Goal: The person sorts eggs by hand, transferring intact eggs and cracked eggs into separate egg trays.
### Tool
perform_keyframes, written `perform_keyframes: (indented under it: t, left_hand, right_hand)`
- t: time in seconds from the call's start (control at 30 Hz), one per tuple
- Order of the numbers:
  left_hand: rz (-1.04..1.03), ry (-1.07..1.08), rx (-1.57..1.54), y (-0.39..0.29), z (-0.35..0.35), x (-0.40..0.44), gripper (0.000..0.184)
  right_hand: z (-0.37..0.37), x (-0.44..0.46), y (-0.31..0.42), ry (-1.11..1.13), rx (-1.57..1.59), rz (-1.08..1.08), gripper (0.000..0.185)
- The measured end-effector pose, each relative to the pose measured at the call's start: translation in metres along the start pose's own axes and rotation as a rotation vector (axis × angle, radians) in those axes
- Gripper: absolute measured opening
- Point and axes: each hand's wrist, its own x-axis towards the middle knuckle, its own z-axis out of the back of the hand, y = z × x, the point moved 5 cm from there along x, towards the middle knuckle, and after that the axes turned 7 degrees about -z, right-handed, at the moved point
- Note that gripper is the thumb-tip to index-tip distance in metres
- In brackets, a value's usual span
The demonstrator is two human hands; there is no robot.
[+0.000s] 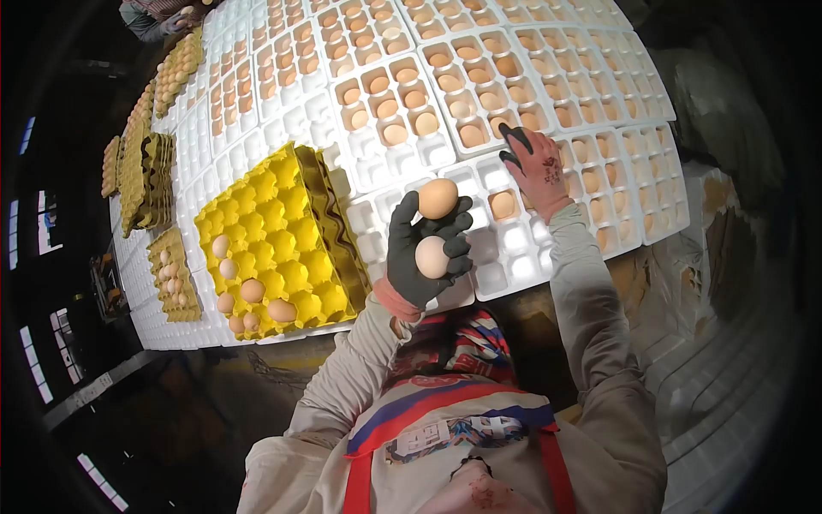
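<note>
My left hand (406, 254), in a black-coated glove, is turned palm up with its fingers curled around two eggs. A brown egg (437, 198) rests at the fingertips, and a paler egg (431, 257) lies lower in the palm. My right hand (541, 176), in a pink glove with black fingertips, is back up over a white foam tray (485, 248). Its thumb and a finger are spread apart beside an egg (499, 127) in the tray behind; its other fingers are partly hidden. Left of it, a single egg (503, 205) sits in a pocket.
Left of my hands stands a stack of yellow egg trays (282, 248), the top one holding several eggs. Foam trays of eggs (479, 77) cover the table beyond. More stacked trays (147, 180) stand far left. Another person's hand (177, 21) shows at the top left.
</note>
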Motion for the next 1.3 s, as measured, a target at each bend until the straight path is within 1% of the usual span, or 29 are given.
perform_keyframes:
  t: [0.03, 0.07, 0.13, 0.17, 0.2, 0.23, 0.3, 0.37, 0.4, 0.43, 0.47, 0.5, 0.53, 0.57, 0.63, 0.67, 0.7, 0.77, 0.83, 0.87, 0.9, 0.93, 1.0, 1.03, 1.1, 1.13, 1.17, 1.23, 1.3]
  left_hand:
    - [-0.008, -0.024, 0.136, -0.003, 0.006, 0.007, 0.063]
    - [-0.108, -0.117, 0.449, -0.008, 0.014, 0.007, 0.059]
    - [-0.388, -0.159, 1.221, -0.023, 0.018, 0.010, 0.050]
    - [-0.384, -0.222, 1.286, -0.021, 0.019, 0.017, 0.049]
    - [-0.700, -0.193, 1.897, -0.024, 0.014, 0.028, 0.054]
    - [-0.752, -0.307, 2.163, -0.020, 0.002, 0.037, 0.056]
    - [-0.612, -0.433, 2.433, -0.015, 0.006, 0.063, 0.057]
    - [-0.689, -0.417, 2.456, -0.014, 0.003, 0.061, 0.057]
    - [-0.721, -0.418, 2.469, -0.015, 0.003, 0.058, 0.057]
    - [-1.053, -0.183, 2.343, -0.011, -0.003, 0.051, 0.053]
    - [-1.211, 0.011, 2.306, -0.001, 0.000, 0.052, 0.050]
    - [-1.126, 0.096, 2.411, 0.013, 0.010, 0.059, 0.044]
    - [-1.023, 0.249, 2.465, 0.022, 0.025, 0.069, 0.031]
    - [-1.075, 0.274, 2.469, 0.027, 0.030, 0.065, 0.030]
    - [-1.356, 0.303, 2.366, 0.032, 0.032, 0.041, 0.031]
    - [-1.366, 0.343, 2.333, 0.024, 0.010, 0.004, 0.038]
    - [-1.342, 0.387, 2.252, 0.011, -0.008, -0.035, 0.039]
    - [-1.410, 0.342, 2.267, -0.029, -0.025, -0.121, 0.036]
    - [-1.451, -0.051, 2.274, -0.086, -0.009, -0.206, 0.041]
    - [-1.518, -0.350, 2.257, -0.118, 0.003, -0.243, 0.043]
    - [-1.522, -0.748, 2.146, -0.148, 0.021, -0.278, 0.041]
    - [-1.507, -1.022, 1.791, -0.179, 0.043, -0.308, 0.041]
    - [-1.305, -1.254, 1.642, -0.231, 0.074, -0.348, 0.046]
    - [-1.147, -1.267, 1.698, -0.246, 0.080, -0.352, 0.049]
    - [-0.724, -1.205, 2.044, -0.267, 0.096, -0.337, 0.053]
    - [-0.549, -1.170, 2.190, -0.270, 0.092, -0.328, 0.056]
    - [-0.563, -1.106, 2.270, -0.271, 0.092, -0.321, 0.053]
    - [-0.588, -0.967, 2.386, -0.274, 0.096, -0.320, 0.048]
    - [-0.723, -0.911, 2.305, -0.274, 0.100, -0.328, 0.045]
  right_hand:
    - [-0.010, 0.001, -0.002, 0.044, -0.093, 0.060, 0.042]
    - [-0.009, -0.006, -0.011, 0.032, -0.032, -0.003, 0.047]
    - [0.017, -0.019, -0.019, -0.172, 0.198, -0.195, 0.050]
    - [0.032, -0.031, -0.023, -0.272, 0.308, -0.298, 0.051]
    - [0.053, -0.033, -0.013, -0.219, 0.444, -0.380, 0.054]
    - [0.055, -0.046, -0.012, -0.183, 0.467, -0.421, 0.054]
    - [0.056, -0.070, -0.011, -0.108, 0.514, -0.493, 0.054]
    - [0.061, -0.088, -0.003, -0.073, 0.652, -0.463, 0.053]
    - [0.065, -0.094, 0.002, -0.085, 0.654, -0.511, 0.053]
    - [0.070, -0.099, 0.005, -0.104, 0.680, -0.543, 0.052]
    - [0.069, -0.101, 0.011, -0.102, 0.730, -0.562, 0.052]
    - [0.068, -0.103, 0.018, -0.121, 0.769, -0.645, 0.051]
    - [0.063, -0.105, 0.024, -0.134, 0.834, -0.647, 0.051]
    - [0.059, -0.101, 0.033, -0.161, 0.854, -0.583, 0.049]
    - [0.059, -0.081, 0.060, -0.117, 0.898, -0.413, 0.049]
    - [0.056, -0.073, 0.079, -0.094, 0.941, -0.410, 0.048]
    - [0.055, -0.064, 0.097, -0.086, 0.966, -0.408, 0.048]
    - [0.044, -0.046, 0.144, 0.050, 0.950, -0.390, 0.038]
    - [0.029, -0.024, 0.222, 0.262, 0.867, -0.221, 0.036]
    - [0.021, -0.012, 0.269, 0.381, 0.825, -0.072, 0.036]
    - [0.009, -0.004, 0.317, 0.499, 0.776, 0.067, 0.036]
    - [-0.011, 0.000, 0.358, 0.585, 0.703, 0.163, 0.042]
    - [-0.040, 0.002, 0.434, 0.524, 0.300, 0.532, 0.051]
    - [-0.055, -0.002, 0.451, 0.484, 0.159, 0.625, 0.047]
    - [-0.072, 0.000, 0.461, 0.618, 0.003, 0.614, 0.047]
    - [-0.070, 0.005, 0.459, 0.639, 0.099, 0.579, 0.049]
    - [-0.063, 0.010, 0.450, 0.665, 0.195, 0.542, 0.052]
    - [-0.052, 0.019, 0.429, 0.770, 0.519, 0.173, 0.056]
    - [-0.049, 0.028, 0.417, 0.819, 1.157, -0.346, 0.052]
